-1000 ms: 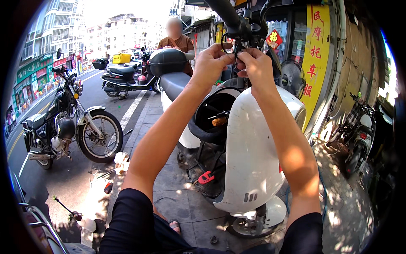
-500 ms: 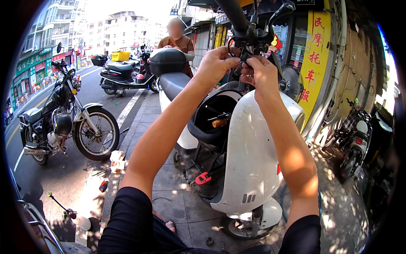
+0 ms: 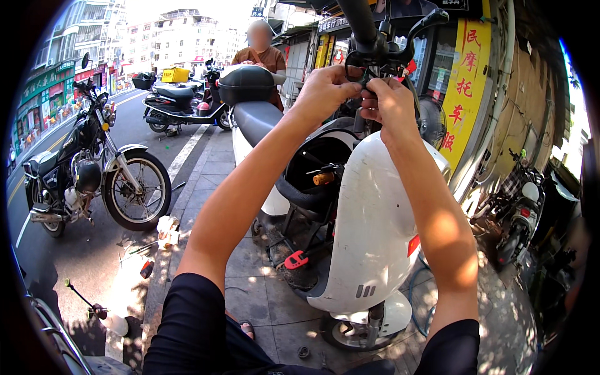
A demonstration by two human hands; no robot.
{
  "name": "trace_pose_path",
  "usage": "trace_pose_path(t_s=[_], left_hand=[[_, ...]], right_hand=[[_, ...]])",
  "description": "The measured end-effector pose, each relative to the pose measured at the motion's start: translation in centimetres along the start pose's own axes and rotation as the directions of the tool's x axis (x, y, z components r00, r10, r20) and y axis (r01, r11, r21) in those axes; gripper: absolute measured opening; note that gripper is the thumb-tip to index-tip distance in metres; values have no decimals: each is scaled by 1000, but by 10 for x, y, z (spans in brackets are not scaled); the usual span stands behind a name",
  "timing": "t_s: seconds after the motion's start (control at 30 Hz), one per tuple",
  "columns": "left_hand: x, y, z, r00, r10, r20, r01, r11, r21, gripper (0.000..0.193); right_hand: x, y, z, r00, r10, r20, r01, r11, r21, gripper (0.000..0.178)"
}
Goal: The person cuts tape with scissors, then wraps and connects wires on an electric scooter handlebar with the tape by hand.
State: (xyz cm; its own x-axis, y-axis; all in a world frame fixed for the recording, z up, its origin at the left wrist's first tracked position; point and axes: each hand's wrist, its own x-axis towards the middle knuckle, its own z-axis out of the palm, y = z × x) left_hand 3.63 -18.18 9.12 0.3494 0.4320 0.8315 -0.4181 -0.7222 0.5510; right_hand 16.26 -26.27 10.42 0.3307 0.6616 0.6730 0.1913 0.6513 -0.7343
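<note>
My left hand (image 3: 326, 95) and my right hand (image 3: 394, 107) meet just under the handlebar (image 3: 361, 28) of a white scooter (image 3: 375, 215). Both are closed, fingertips pinched together around a small dark part that the fingers mostly hide; its kind does not show. Right above them are the dark lever mounts and a black brake lever (image 3: 425, 28). Below my forearms, a tool with an orange handle (image 3: 324, 179) rests in the black hollow (image 3: 310, 164) behind the front panel. A flat red object (image 3: 295, 259) lies on the footboard.
A black motorcycle (image 3: 87, 162) stands at the left and a black scooter (image 3: 181, 100) farther back. Someone in a brown top (image 3: 275, 59) is behind the scooter's seat (image 3: 257, 119). A fan (image 3: 431, 122) and a yellow sign (image 3: 465, 75) are to the right. A hose (image 3: 419, 294) lies by the front wheel.
The view has shifted slightly, and the handlebar and brake lever show more fully. My hands stay together below the bar, with a small change in finger position.
</note>
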Motion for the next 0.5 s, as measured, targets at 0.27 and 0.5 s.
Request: trace_pose_path(t_s=[0.27,0.5], left_hand=[[0,9,-3,995,-94,23,93,995,31,32],[4,5,-7,985,-166,43,167,986,-15,32]], right_hand=[[-2,-5,0,999,-32,39,33,999,-41,16],[1,-6,-4,996,4,89,0,999,-48,13]])
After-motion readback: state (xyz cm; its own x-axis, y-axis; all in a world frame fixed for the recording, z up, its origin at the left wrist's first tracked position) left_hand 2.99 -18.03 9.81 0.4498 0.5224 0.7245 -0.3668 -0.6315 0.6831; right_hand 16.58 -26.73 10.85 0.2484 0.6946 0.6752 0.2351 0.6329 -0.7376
